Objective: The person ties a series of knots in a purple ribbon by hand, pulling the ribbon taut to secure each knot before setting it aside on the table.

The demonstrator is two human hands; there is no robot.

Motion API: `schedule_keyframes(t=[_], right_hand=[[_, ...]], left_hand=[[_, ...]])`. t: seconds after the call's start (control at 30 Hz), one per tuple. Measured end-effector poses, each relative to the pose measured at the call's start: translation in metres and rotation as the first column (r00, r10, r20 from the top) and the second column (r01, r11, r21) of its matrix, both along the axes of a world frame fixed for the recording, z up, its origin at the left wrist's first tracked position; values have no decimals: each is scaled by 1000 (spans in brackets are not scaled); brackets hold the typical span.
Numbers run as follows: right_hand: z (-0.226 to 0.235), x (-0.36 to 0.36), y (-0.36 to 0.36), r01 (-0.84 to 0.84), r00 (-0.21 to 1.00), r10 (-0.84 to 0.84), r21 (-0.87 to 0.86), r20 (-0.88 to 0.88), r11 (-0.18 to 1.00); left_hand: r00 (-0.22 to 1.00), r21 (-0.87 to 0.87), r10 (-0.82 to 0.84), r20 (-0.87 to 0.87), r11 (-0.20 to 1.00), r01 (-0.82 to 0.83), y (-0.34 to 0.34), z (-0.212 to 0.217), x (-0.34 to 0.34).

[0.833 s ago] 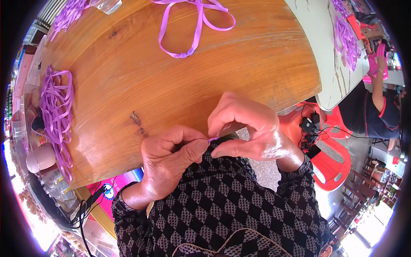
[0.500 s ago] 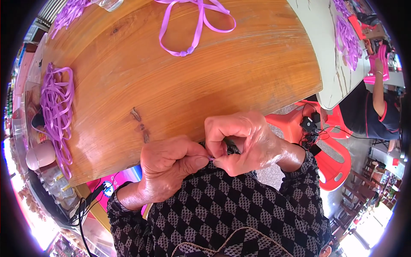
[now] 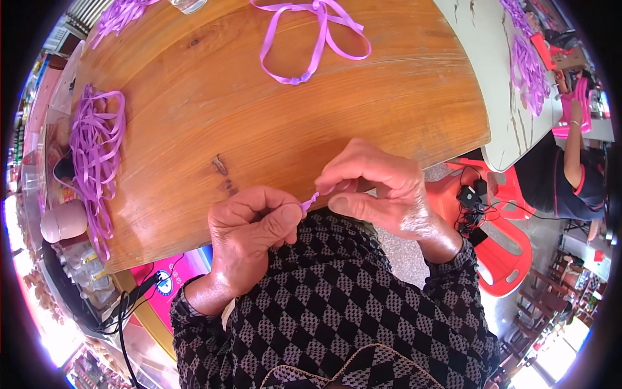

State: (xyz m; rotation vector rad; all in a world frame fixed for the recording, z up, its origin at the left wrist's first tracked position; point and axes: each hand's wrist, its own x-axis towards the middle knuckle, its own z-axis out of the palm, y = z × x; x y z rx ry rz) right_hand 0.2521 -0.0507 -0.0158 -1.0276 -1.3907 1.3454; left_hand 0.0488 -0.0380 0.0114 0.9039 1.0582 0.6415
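Note:
My left hand (image 3: 256, 220) pinches a short piece of purple ribbon (image 3: 308, 203) between thumb and forefinger, just off the table's near edge. A small knot or twist shows where the ribbon sticks out past the fingertips. Close to its end is my right hand (image 3: 382, 191), with the forefinger tip at the knot and the thumb a little apart from it. Its other fingers are curled and partly hidden. Farther off on the wooden table (image 3: 363, 97) lies a looped purple ribbon (image 3: 264, 52) with small purple beads or knots at its near bend.
A heap of purple ribbons (image 3: 97, 149) hangs along the table's left edge, beside a pink rounded object (image 3: 63, 222). More ribbons (image 3: 528, 74) lie on the white table (image 3: 476, 71) at right. Below it stand red chairs (image 3: 508, 256) with black cables; a person (image 3: 564, 168) is nearby.
My hands have shifted from tightly together to slightly apart, and more of the ribbon now shows between them. The right thumb and forefinger have spread. The view has moved a little.

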Motion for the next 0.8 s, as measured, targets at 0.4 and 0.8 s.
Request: schedule_keyframes(t=[0.4, 0.8], right_hand=[[15, -15, 16, -95, 958, -74, 550, 277, 830], [17, -7, 14, -113, 927, -139, 614, 347, 781]], left_hand=[[995, 231, -52, -80, 971, 70, -1, 14, 7], [994, 170, -54, -95, 983, 70, 3, 23, 3]])
